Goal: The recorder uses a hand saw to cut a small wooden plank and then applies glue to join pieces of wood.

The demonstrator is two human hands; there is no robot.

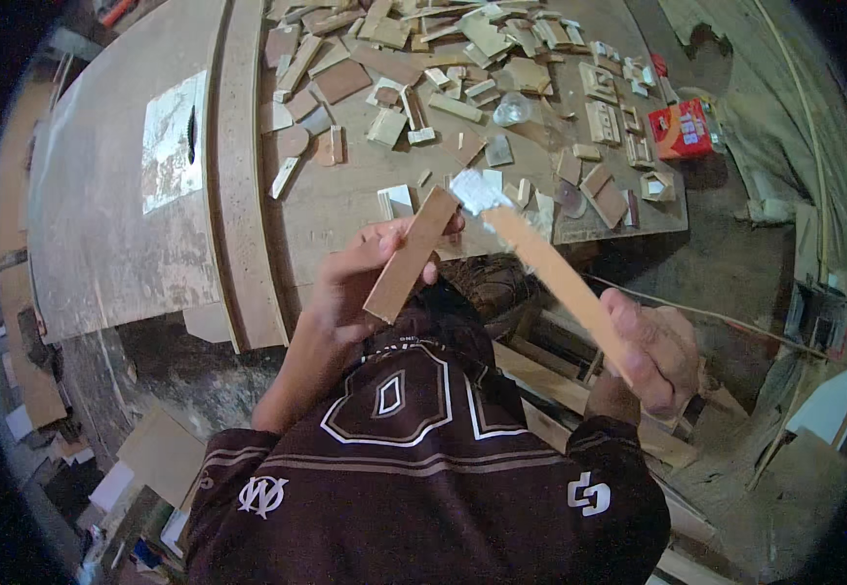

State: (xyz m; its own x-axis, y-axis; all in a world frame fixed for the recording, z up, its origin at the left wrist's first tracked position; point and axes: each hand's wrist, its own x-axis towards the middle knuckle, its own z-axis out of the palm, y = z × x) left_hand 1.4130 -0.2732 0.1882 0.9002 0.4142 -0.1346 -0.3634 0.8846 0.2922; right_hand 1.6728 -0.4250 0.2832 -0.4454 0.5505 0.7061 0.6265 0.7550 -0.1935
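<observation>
My left hand point(345, 278) is closed around a short flat strip of brown wood point(411, 255), which slants up to the right. In my right hand point(659, 353) is a longer, thin wooden strip point(565, 283), gripped near its lower end. A thick white paste point(479, 192) coats the far tip of this long strip. That tip is close to the upper end of the short strip; I cannot tell whether they touch. Both strips are held up in front of my chest, at the near edge of the wooden workbench point(331, 214).
Many small wood offcuts point(370, 63) cover the bench's far side. Left of them runs a long wooden rail point(238, 175), beside a metal plate point(175, 141) with a saw blade in its slot. A clear round container point(513, 109) and a red box point(682, 130) stand farther right.
</observation>
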